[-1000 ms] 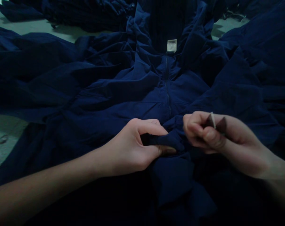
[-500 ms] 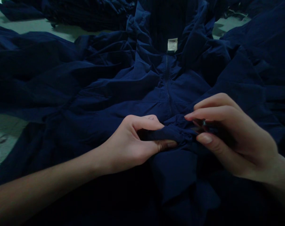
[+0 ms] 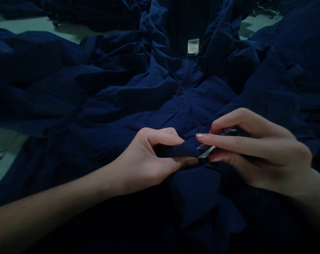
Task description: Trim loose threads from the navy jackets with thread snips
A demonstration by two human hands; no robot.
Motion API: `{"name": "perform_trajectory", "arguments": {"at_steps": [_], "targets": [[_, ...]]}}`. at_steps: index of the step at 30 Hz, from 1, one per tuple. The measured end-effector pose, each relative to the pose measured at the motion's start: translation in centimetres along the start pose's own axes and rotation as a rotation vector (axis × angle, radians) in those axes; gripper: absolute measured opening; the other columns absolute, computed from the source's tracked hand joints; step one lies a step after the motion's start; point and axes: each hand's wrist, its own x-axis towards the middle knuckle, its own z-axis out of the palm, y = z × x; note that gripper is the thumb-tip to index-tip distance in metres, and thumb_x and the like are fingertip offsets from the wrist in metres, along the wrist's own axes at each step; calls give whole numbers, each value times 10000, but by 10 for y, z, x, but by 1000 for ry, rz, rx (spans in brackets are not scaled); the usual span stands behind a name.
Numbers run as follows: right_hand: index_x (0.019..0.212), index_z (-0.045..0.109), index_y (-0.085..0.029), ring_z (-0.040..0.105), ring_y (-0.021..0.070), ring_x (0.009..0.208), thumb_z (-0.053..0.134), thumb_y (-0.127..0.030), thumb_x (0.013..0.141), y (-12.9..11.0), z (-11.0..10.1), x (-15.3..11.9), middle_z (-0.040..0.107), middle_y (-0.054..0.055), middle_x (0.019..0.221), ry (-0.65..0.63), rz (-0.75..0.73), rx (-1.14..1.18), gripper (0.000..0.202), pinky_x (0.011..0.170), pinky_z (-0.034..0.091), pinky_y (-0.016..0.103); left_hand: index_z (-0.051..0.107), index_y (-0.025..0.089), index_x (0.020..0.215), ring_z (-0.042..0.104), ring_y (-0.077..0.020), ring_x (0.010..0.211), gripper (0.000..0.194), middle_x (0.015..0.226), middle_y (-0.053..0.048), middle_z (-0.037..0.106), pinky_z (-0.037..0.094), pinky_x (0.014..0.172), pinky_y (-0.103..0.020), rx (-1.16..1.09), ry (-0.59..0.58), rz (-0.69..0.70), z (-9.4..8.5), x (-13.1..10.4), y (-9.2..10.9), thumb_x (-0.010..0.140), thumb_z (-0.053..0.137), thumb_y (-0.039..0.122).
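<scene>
A dark blue jacket [image 3: 138, 100] with a front zipper [image 3: 187, 91] and a white label [image 3: 193, 46] at its neck lies spread out before me. My left hand [image 3: 154, 160] pinches a fold of its cloth between thumb and fingers, just below the visible zipper. Thread snips [image 3: 207, 152] are in my right hand [image 3: 268, 153], their two small metal blades parted and pointing left. The blade tips are at the pinched fold, close to my left thumb. Most of the snips' body is hidden behind my right fingers.
More dark gathered cloth [image 3: 96, 14] is heaped at the back left. Pale surface [image 3: 24, 25] shows at the upper left, the left edge and the upper right, where a light thread-like strand [image 3: 268, 11] lies. Dark cloth also covers the right side.
My right hand has moved left, bringing the snips' blades up to the fold and into clearer view. Its index finger now reaches further over them. My left hand keeps its pinch.
</scene>
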Motion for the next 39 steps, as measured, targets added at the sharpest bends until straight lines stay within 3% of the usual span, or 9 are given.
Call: {"name": "perform_trajectory", "arguments": {"at_steps": [7,20,27,30,34,37,39], "targets": [[1324,747,-359,667,220,907,690,-160,972,0,-2,-2,659,77,1129,77,67,-47,409,685,602,336,837,154,725,524,-50,601,142,663,37,587,419,528,-148,8,-18,-3,-2,0,-1,787,807,29],[1242,758,-222,677,174,970,623,-57,971,-10,3,4,648,92,1100,22,-30,9,345,770,609,266,821,158,696,504,-63,618,156,687,25,592,396,543,-181,115,-28,43,0,-3,-2,809,794,54],[1228,771,-220,691,182,942,646,-75,968,-9,8,2,664,93,1094,40,4,-19,323,726,612,288,828,155,711,487,-52,610,159,661,42,557,396,544,-172,99,-31,47,0,-2,-3,818,789,45],[1189,789,-229,684,154,859,628,-48,962,-12,7,1,659,75,1064,42,34,24,332,639,581,264,831,145,728,500,-53,621,138,669,41,557,399,544,-171,93,-32,38,0,-2,-2,821,796,50],[1121,811,-267,644,134,789,658,-49,958,-17,2,3,658,50,1023,142,125,33,311,548,514,262,833,123,740,512,-60,621,106,672,34,558,400,541,-183,110,-26,34,-1,-2,-3,816,801,56],[1172,798,-257,636,157,870,710,-106,966,-16,0,3,671,60,1047,249,132,-17,270,637,524,287,821,116,721,516,-62,622,115,680,27,570,402,549,-189,133,-33,55,-1,-1,-3,817,797,58],[1237,767,-227,636,163,925,708,-167,986,-14,2,2,671,69,1094,231,144,12,265,698,536,289,814,119,715,517,-62,620,121,692,24,582,406,551,-187,139,-35,72,-1,-1,-3,819,798,59]]}}
